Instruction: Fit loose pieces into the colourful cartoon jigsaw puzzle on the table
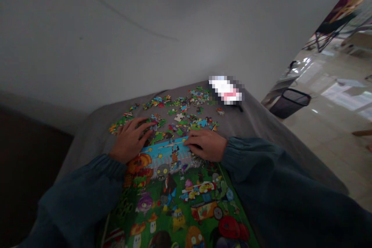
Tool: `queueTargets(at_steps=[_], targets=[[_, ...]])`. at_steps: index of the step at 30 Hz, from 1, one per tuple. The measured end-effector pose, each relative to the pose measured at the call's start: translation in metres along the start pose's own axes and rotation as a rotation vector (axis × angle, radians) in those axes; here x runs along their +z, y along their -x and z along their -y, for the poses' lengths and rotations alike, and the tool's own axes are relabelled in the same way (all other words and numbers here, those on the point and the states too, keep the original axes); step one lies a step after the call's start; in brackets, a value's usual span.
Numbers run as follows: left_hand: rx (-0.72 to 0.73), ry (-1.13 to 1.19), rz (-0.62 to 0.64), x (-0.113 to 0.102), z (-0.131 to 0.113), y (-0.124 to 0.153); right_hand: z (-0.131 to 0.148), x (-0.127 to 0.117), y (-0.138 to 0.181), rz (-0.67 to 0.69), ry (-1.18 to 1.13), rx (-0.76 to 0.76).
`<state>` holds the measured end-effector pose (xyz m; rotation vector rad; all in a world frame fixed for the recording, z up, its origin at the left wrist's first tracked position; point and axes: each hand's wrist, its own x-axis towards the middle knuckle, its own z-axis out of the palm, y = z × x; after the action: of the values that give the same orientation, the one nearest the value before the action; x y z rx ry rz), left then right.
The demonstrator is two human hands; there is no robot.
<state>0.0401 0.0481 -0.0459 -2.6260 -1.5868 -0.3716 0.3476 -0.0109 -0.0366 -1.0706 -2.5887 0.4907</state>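
Observation:
A colourful cartoon jigsaw puzzle (174, 217) lies in front of me, with a blue strip across its far end. My left hand (132, 139) is open at the far left corner of the picture, fingers spread over loose puzzle pieces (180, 122). Over the blue strip on the right side, my right hand (206, 145) has its thumb and fingers drawn together, fingertips at the picture's surface. Whatever lies between those fingertips is hidden. The scattered pieces, mostly green and blue, spread just beyond both hands.
Grey cloth (252, 120) covers the surface under the puzzle. A dark device with a bright, blurred-out screen (225, 90) lies at the far right. Behind rises a pale wall (145, 46). On the tiled floor at right stands a dark mesh bin (292, 102).

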Motion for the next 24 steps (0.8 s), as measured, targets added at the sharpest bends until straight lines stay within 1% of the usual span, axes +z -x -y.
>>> queueTargets(at_steps=[5, 8, 11, 14, 17, 21, 24], targets=[[-0.072, 0.050, -0.016, -0.0003, 0.0030, 0.0021, 0.0008, -0.0011, -0.0003, 0.004, -0.006, 0.004], [-0.139, 0.026, -0.007, -0.0010, 0.0022, 0.0035, 0.0012, -0.0015, 0.0004, -0.001, -0.014, 0.000], [-0.159, -0.002, 0.014, -0.0007, 0.0011, 0.0048, 0.0008, -0.0011, 0.0011, -0.007, -0.023, -0.003], [-0.140, -0.013, 0.028, -0.0001, 0.0006, 0.0058, 0.0000, -0.0002, 0.0015, -0.020, -0.030, -0.010], [-0.095, 0.025, 0.019, 0.0004, 0.0009, 0.0052, -0.0006, -0.0001, 0.0018, -0.027, -0.031, -0.018], [-0.067, 0.068, -0.026, 0.0002, 0.0016, 0.0037, -0.0006, -0.0013, 0.0024, -0.020, -0.036, -0.025], [-0.048, 0.035, -0.086, -0.0081, 0.0015, 0.0058, -0.0009, -0.0016, 0.0030, -0.024, -0.035, -0.031]])
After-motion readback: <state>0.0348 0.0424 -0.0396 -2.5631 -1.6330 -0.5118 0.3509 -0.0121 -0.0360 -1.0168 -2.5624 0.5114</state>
